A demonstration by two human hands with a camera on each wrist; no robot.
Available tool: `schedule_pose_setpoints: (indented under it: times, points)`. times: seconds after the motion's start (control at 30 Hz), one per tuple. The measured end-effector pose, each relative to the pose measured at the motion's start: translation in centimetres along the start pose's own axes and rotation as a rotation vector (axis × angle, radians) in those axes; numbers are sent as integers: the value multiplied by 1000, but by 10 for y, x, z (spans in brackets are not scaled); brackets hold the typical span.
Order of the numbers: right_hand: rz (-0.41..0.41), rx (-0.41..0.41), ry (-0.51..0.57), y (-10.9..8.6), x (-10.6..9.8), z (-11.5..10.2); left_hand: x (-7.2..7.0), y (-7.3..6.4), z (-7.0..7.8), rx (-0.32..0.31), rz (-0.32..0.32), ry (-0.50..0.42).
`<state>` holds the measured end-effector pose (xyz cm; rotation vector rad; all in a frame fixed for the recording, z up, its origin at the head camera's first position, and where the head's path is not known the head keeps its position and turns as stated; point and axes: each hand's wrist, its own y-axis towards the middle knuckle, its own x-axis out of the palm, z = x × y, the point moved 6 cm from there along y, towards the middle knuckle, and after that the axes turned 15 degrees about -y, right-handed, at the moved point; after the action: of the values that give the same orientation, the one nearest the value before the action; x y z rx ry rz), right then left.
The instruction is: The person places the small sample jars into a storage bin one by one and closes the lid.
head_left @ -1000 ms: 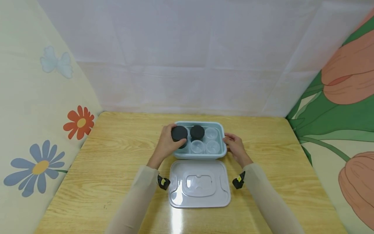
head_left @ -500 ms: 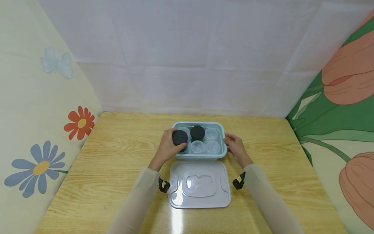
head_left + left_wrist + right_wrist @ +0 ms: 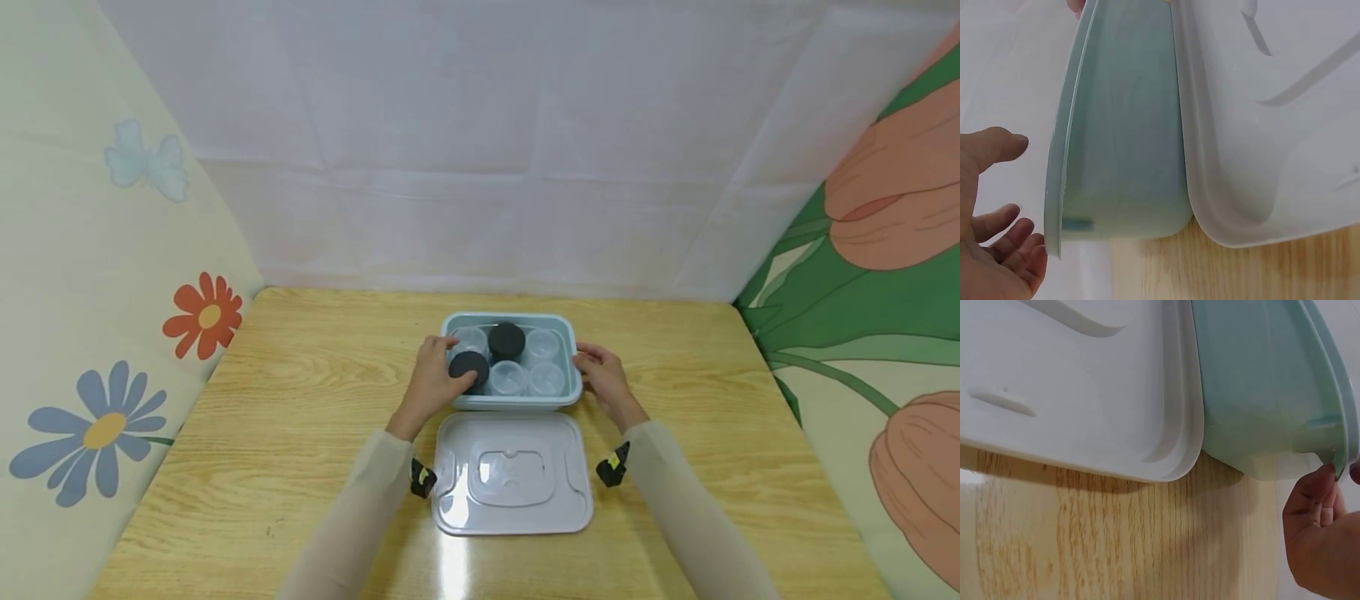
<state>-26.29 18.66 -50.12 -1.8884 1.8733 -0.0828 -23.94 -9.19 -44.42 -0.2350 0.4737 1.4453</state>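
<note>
A light-blue plastic box [image 3: 517, 402] stands near the table's middle. Inside are two round black-topped containers, one at the front left [image 3: 469, 367] and one at the back [image 3: 507, 340], among several clear round ones [image 3: 546, 379]. My left hand [image 3: 431, 379] reaches over the box's left rim, thumb by the front-left black top. In the left wrist view my left hand [image 3: 991, 219] has thumb and fingers spread, with nothing visible between them. With thumb and fingers, my right hand [image 3: 603, 379] pinches the box's right rim; the right wrist view shows this grip too.
A pale, translucent-looking lid [image 3: 513, 512] lies flat in front of the box, between my forearms. Wood-grain table [image 3: 322, 350] surrounds both. A white cloth [image 3: 480, 167] hangs behind, and flower-printed cloths flank the sides.
My left hand has brought the black-topped container forward and down into the box's front-left spot, uncovering a clear round container behind it. The right hand has stayed on the rim.
</note>
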Motion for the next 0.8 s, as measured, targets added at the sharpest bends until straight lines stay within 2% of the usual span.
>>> schedule_pose_setpoints:
  times: [0.17,0.5,0.8]
  points:
    - [4,11,0,0,1,0,-1,-1,1,21,11,-6]
    - [1,26,-13,0,1,1,-1,-2,0,-11,-9,-12]
    - [-7,7,-12,-2,1,0,-5,-3,-1,-18,-4,-19]
